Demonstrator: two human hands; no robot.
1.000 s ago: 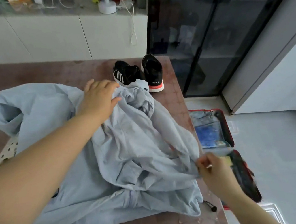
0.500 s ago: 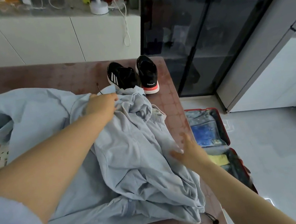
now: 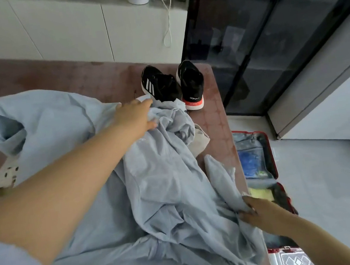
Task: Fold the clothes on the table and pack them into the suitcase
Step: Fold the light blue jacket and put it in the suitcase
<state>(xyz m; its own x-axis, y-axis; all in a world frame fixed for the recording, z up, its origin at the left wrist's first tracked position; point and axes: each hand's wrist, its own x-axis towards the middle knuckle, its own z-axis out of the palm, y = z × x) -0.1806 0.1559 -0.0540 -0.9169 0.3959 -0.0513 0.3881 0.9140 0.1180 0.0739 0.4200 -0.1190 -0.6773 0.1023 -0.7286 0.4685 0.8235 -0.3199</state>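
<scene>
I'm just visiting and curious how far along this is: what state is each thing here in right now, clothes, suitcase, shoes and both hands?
light blue garment: unfolded, crumpled on the table.
suitcase: open on the floor, with items inside.
shoes: upright, side by side at the table's far edge.
left hand: fingers straight, resting on the garment.
right hand: fingers pinching a fold of the garment.

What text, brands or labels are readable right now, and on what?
"adidas": white heel print on the orange-heeled shoe, upside down and blurred, so only a likely reading.
Three white stripes, no letters: the striped shoe.
Suitcase contents and light-blue garment: nothing readable.
</scene>
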